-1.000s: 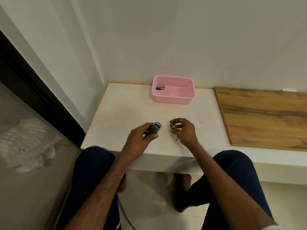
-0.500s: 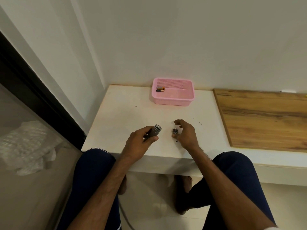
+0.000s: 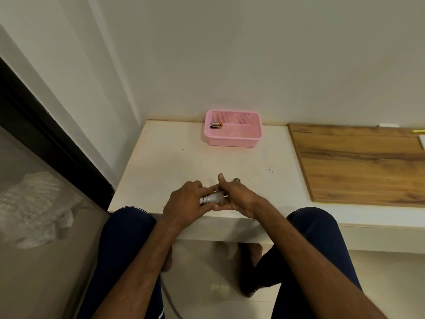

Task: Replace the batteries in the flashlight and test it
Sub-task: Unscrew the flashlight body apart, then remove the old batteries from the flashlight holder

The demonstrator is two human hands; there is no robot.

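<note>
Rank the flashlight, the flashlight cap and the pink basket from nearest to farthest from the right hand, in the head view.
1. flashlight: against the right hand, on its left.
2. flashlight cap: on the table, just beyond the hand.
3. pink basket: at the table's far edge.

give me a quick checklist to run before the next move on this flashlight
1. Flashlight firmly gripped by the left hand: ok.
2. End cap off and lying on the table just beyond the hands: ok.
3. Right hand cupped at the flashlight's end, ready to catch: ok.
4. Old cells out of the body: cannot tell, the hands hide the opening.
5. Batteries waiting in the pink basket: ok.
6. Those batteries are fresh: cannot tell.
</note>
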